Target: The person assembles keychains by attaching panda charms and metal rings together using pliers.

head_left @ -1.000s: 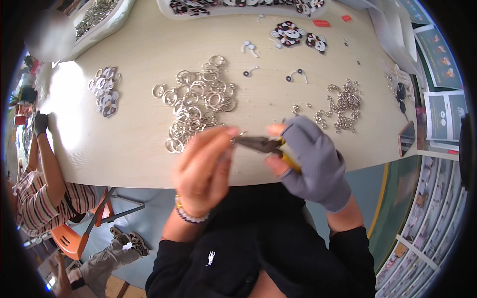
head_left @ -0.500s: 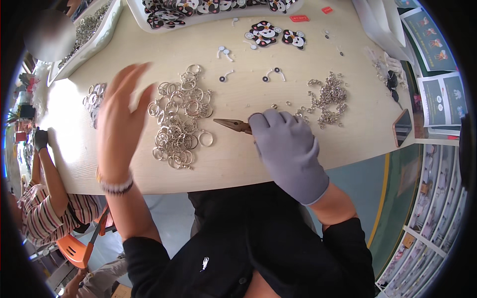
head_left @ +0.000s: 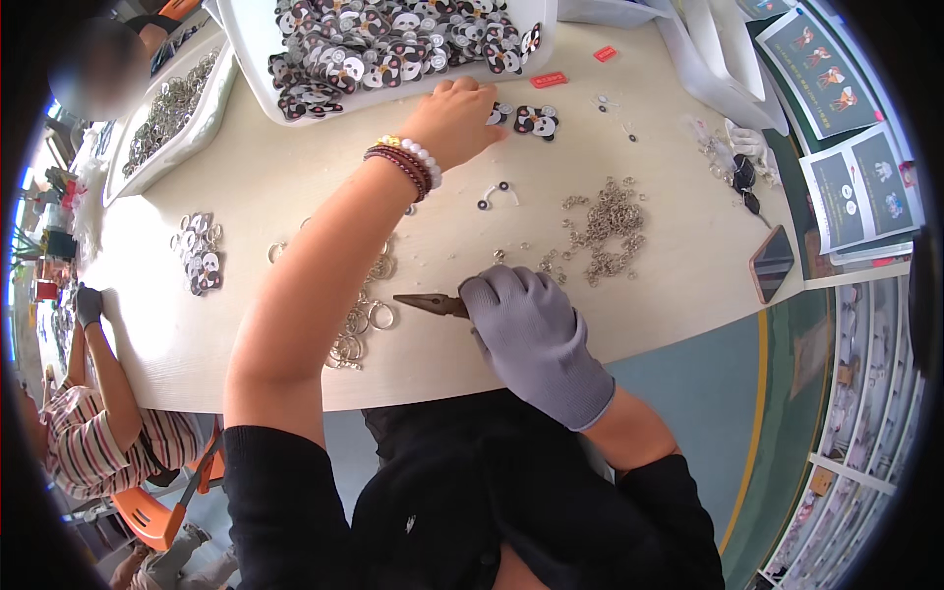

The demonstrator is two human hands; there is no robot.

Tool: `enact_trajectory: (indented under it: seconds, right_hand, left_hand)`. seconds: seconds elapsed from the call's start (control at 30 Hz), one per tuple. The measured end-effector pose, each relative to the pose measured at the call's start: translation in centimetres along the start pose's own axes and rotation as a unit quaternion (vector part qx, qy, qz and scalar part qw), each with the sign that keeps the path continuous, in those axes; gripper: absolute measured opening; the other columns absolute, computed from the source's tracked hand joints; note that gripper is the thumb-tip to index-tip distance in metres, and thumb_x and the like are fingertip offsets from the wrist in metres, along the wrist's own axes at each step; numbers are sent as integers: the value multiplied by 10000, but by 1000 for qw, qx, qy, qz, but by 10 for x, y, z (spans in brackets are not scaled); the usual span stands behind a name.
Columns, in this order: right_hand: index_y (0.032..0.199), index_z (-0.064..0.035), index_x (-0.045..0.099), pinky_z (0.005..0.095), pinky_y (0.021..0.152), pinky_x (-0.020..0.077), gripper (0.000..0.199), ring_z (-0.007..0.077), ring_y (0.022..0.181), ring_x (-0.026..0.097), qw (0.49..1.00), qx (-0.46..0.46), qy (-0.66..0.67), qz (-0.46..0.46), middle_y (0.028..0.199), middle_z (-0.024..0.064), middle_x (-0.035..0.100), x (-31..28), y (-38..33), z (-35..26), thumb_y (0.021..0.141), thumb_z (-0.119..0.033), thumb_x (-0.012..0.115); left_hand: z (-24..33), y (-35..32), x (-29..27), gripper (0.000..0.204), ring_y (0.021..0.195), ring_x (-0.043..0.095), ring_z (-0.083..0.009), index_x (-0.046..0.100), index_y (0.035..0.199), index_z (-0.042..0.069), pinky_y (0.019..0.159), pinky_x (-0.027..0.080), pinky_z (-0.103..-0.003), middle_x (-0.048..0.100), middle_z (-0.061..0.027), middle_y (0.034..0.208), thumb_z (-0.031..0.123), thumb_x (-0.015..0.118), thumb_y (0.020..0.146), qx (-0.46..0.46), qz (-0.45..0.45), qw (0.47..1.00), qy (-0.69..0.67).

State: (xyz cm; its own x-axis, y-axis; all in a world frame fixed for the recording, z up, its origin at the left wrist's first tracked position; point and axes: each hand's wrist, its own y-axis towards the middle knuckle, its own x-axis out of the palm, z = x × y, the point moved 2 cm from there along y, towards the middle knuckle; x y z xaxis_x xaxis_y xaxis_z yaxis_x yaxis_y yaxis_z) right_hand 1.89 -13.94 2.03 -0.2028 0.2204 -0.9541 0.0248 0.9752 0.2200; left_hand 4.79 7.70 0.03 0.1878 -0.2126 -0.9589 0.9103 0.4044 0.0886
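left hand open on panda charms | right hand (gloved) gripping pliers | tray holds charms

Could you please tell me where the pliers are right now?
In the head view, the pliers lie low over the table's near edge, held in the gloved right hand, their tips pointing left toward the pile of metal rings.

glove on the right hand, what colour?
Light grey, seen in the head view: the glove covers the whole right hand, which holds pliers.
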Motion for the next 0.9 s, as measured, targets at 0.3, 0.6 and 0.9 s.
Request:
enact_trajectory:
  seconds: [0.3, 0.6, 0.9]
  right_hand:
    - [947, -22, 545, 372, 653, 478, 240, 295, 773, 605, 939, 112, 321, 61, 887, 122, 569, -32, -20, 42, 733, -9, 654]
    - [898, -34, 569, 263, 616, 442, 52, 83, 646, 518, 858, 190, 465, 105, 747, 42, 567, -31, -8, 74, 862, -52, 601]
    - [950, -36, 487, 231, 686, 493, 208, 63, 741, 576, 835, 128, 505, 178, 816, 15, 603, -33, 15, 46, 822, -3, 648]
  left_hand:
    - [1, -3, -15, 536, 865, 567, -220, 528, 1107, -19, 813, 477, -348, 591, -141, 963, 243, 758, 699, -32, -106, 981, -160]
    - [11, -60, -33, 226, 921, 564, -118, 654, 795, 3, 830, 449, -282, 601, -126, 1173, 223, 704, 819, -117, 8, 919, -377]
    - [40, -124, -51, 190, 767, 578, -69, 680, 857, -19, 725, 470, -211, 671, -61, 930, 169, 701, 836, -91, 88, 769, -626]
